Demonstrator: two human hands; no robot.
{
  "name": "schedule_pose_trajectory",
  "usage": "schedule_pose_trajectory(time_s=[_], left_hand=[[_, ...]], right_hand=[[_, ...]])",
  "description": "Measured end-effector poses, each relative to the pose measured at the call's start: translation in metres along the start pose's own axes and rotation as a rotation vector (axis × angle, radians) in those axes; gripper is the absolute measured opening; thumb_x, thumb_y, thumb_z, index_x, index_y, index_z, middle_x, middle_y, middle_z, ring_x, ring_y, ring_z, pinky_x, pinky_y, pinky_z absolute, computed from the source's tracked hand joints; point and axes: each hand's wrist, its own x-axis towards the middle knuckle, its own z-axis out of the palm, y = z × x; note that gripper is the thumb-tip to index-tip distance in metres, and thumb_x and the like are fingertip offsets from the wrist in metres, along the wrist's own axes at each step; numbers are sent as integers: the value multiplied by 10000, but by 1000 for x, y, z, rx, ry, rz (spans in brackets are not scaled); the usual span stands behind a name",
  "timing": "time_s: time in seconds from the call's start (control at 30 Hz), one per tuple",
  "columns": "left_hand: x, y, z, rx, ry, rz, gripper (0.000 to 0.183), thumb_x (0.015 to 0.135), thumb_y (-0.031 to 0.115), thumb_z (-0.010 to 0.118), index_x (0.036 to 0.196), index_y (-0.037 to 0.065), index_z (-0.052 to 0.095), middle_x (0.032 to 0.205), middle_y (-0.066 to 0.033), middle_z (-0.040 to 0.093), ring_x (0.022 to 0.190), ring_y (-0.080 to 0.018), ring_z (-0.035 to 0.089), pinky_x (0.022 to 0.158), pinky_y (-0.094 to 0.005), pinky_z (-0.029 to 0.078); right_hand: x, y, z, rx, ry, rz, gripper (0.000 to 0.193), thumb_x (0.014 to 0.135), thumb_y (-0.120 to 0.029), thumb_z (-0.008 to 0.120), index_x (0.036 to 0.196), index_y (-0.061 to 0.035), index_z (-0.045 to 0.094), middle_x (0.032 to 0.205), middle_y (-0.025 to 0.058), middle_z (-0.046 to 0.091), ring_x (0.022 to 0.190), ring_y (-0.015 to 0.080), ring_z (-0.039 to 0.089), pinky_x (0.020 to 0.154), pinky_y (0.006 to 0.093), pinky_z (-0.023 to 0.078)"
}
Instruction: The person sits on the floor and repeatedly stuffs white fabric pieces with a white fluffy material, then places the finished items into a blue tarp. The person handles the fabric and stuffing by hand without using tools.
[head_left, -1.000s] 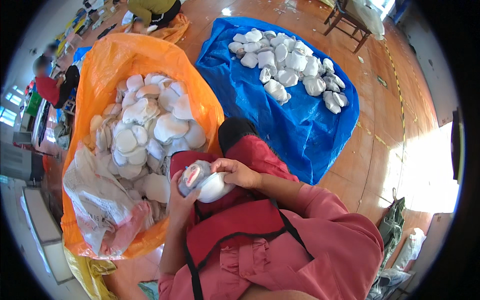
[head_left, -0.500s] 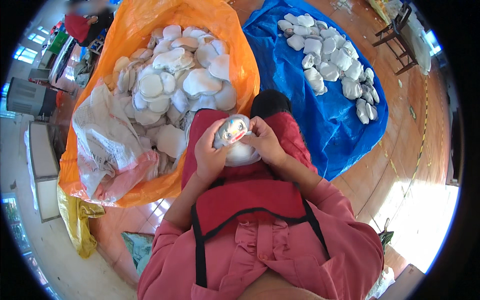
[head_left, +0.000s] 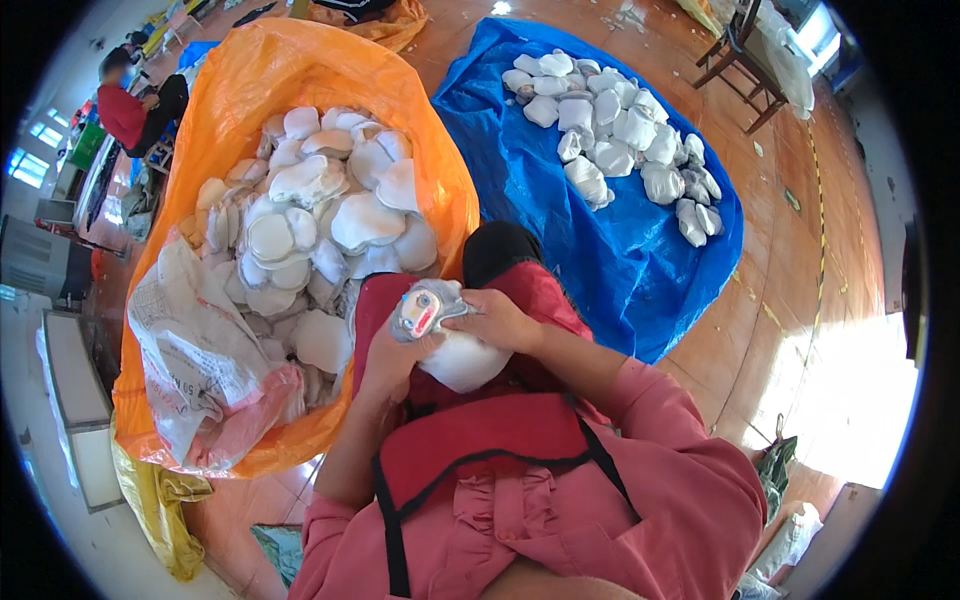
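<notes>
Over my lap I hold a doll's head point(head_left: 416, 313) with a painted face, wrapped at its edge in thin greyish material. A white padded piece point(head_left: 465, 362) lies under it, between my hands. My left hand point(head_left: 388, 358) is closed around the head's lower left side. On the other side my right hand point(head_left: 497, 320) pinches the greyish material point(head_left: 452, 300) beside the face; its fingertips are partly hidden. The face is tilted, turned up and to the left.
A big orange sack point(head_left: 440, 170) full of white pads point(head_left: 365, 220) stands at my left, a woven white bag point(head_left: 190, 345) over its edge. Wrapped white bundles point(head_left: 635, 130) lie on a blue sheet point(head_left: 690, 290) ahead right. A wooden chair point(head_left: 745, 65) stands beyond; a person point(head_left: 125, 115) sits far left.
The doll's head has tilted further to the left, and my right hand has shifted onto the greyish material at its side. More of the white padded piece shows. My view has shifted as well.
</notes>
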Motion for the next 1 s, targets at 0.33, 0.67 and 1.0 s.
schedule_pose_trajectory(time_s=[0.33,0.67,1.0], left_hand=[[45,-23,-14,-489,352,302,385,822,-77,665,1178,37,574,1080,-63,653,966,-171,634,799,-293,512],[37,-44,-32,-886,107,103,412,915,45,589,1314,60,483,1237,-95,603,1152,-250,579,1018,-442,461],[51,-48,-37,-973,200,147,395,964,105,519,1351,59,453,1316,-91,562,1214,-249,544,1030,-456,457]], right_hand=[[7,-18,-4,887,54,37,505,833,-141,728,1265,1,510,1178,88,603,1118,206,563,998,351,433],[-1,-5,23,392,278,-5,331,839,-75,734,1142,-10,617,956,46,676,834,118,633,727,269,530],[5,12,21,479,610,-282,303,893,-32,657,1177,-18,552,1014,41,625,917,117,591,831,257,490]])
